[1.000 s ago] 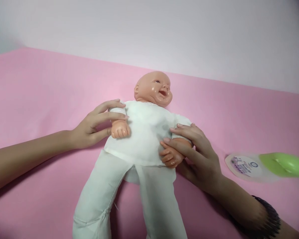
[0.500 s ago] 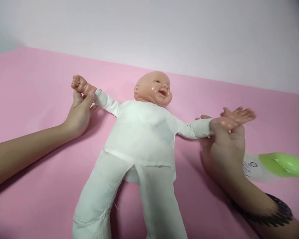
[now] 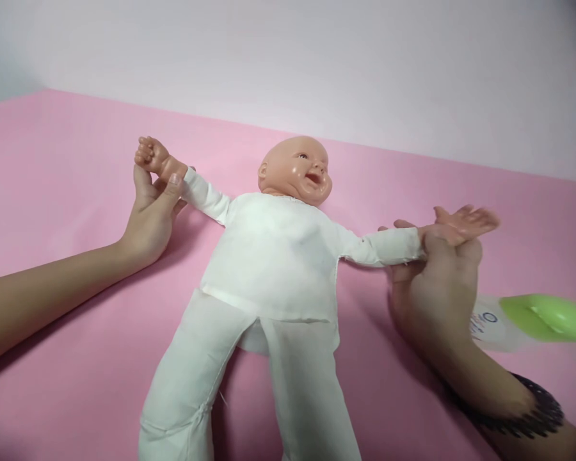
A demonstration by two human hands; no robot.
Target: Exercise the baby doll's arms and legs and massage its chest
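A baby doll [image 3: 273, 262] with a bare plastic head and a white cloth body lies on its back, both arms spread wide. At its arm on the left of the view, my left hand [image 3: 151, 214] is closed round the plastic wrist, thumb on top by the end of the cloth. My right hand [image 3: 439, 282] grips the doll's other wrist, with the thumb over it and some fingers under the cloth arm. The doll's small plastic hands stick out beyond my grip on both sides. Its feet lie outside the view.
The doll lies on a pink surface [image 3: 77, 186] that meets a pale wall [image 3: 288, 57] at the back. A clear bottle with a green top [image 3: 542, 317] lies on its side at the right, partly behind my right hand. A black bracelet [image 3: 532, 406] circles my right wrist.
My right hand has shifted slightly right, along with the doll's wrist. My left hand and the doll's hand there have moved slightly up and left. The doll's body stays in place.
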